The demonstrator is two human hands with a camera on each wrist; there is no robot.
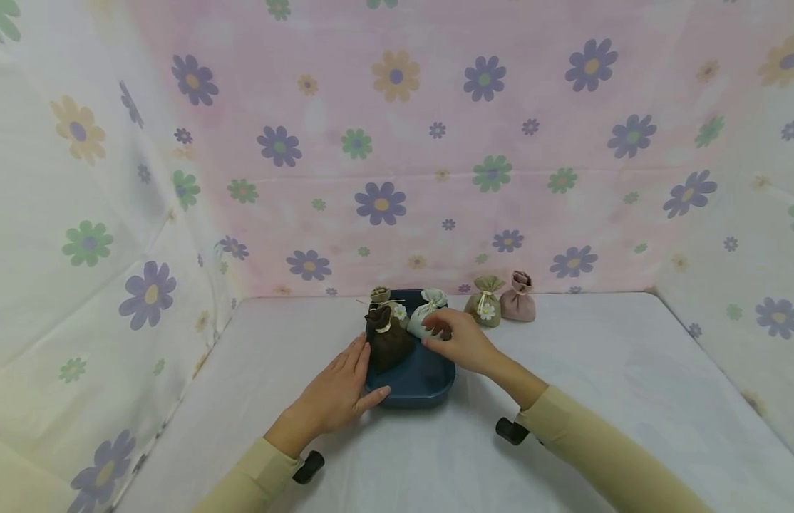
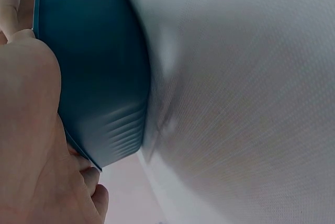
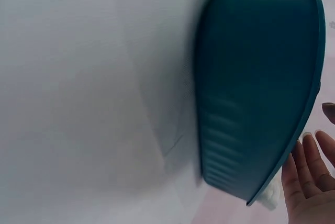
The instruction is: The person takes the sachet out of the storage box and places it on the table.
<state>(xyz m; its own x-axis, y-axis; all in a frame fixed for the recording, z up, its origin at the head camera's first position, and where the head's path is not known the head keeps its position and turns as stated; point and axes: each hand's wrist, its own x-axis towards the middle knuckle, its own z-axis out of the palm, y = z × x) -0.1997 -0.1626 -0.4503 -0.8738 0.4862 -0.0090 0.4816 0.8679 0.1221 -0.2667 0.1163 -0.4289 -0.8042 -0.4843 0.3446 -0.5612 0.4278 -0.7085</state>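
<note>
A dark blue plastic bin (image 1: pixel 413 385) stands on the white surface. Inside it are a dark brown drawstring pouch (image 1: pixel 392 349), a tan pouch (image 1: pixel 380 294) with a daisy behind that, and a pale mint pouch (image 1: pixel 428 306) at the back right. My left hand (image 1: pixel 336 388) rests along the bin's left rim, fingers straight and thumb over the front corner. Over the right side, beside the mint pouch, is my right hand (image 1: pixel 464 342); its fingers are loosely bent and the thumb stands apart. In the right wrist view no item shows between the fingers (image 3: pixel 309 166).
To the right of the bin stand an olive pouch (image 1: pixel 484 303) with a daisy and a dusty pink pouch (image 1: pixel 519 299). Behind them hangs a flowered pink cloth (image 1: pixel 423 242). White flowered cloth (image 1: pixel 140 271) borders the left side. Both sleeves carry a black wrist device.
</note>
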